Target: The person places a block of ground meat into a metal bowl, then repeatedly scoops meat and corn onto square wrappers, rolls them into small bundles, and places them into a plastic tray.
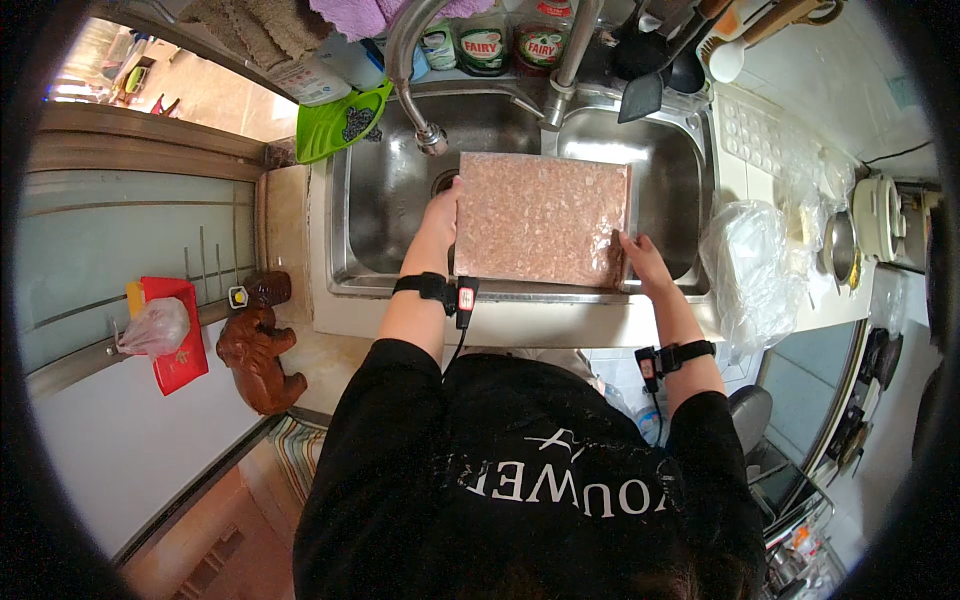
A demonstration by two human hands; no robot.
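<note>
A large rectangular slab (540,220), pinkish-brown, speckled and shiny as if wrapped in clear film, lies level over the front of the double sink. What it is made of I cannot tell. My left hand (440,218) grips its left edge, fingers partly hidden behind it. At the lower right corner my right hand (646,262) holds the slab, thumb near the top face. Beneath it, the steel sink (385,225) is partly covered. A curved faucet (430,138) hangs just beyond the slab's far left corner.
A green dustpan-shaped holder (322,128) with a scouring pad sits at the sink's far left corner. Dish soap bottles (484,48) and black kitchen utensils (640,98) stand behind. Clear plastic bags (748,265) lie on the right counter. A brown elephant figurine (258,360) stands left.
</note>
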